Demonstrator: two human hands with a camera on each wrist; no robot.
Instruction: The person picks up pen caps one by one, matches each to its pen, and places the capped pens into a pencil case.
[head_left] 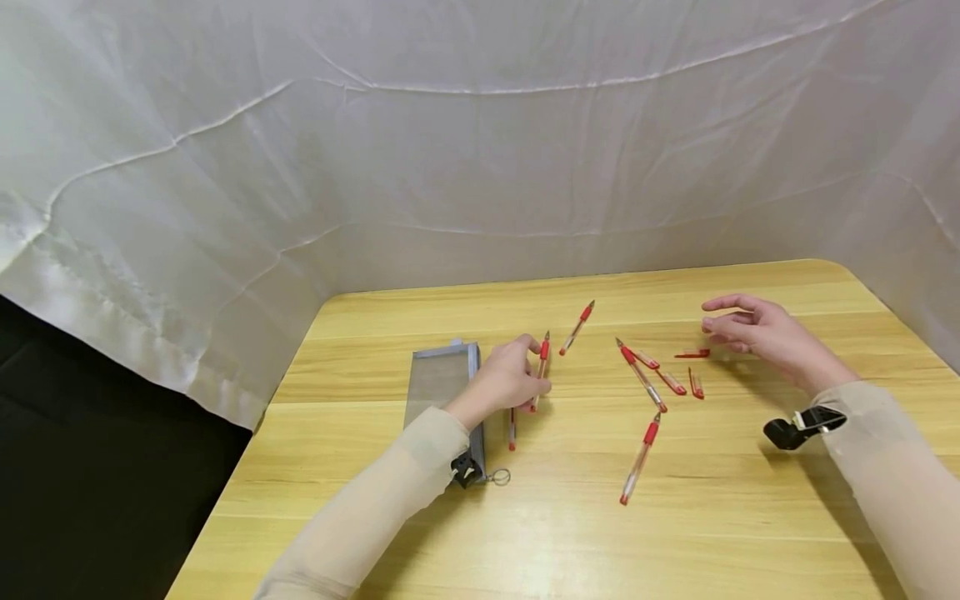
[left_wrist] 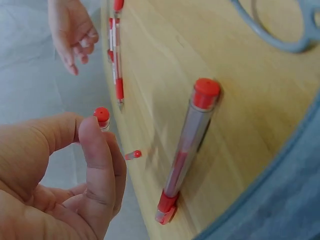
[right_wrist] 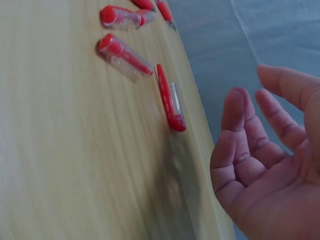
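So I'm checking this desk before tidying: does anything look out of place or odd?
Yes. Several pen caps lie loose near the right hand, off their pens. Uncapped red pens are scattered at different angles across the table instead of in the grey pencil case. The left hand holds one pen.

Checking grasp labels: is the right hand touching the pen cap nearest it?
Apart. The right wrist view shows bare table between the right hand and the pen cap.

Clear plastic pens (head_left: 640, 461), smooth wooden table (head_left: 675, 533)
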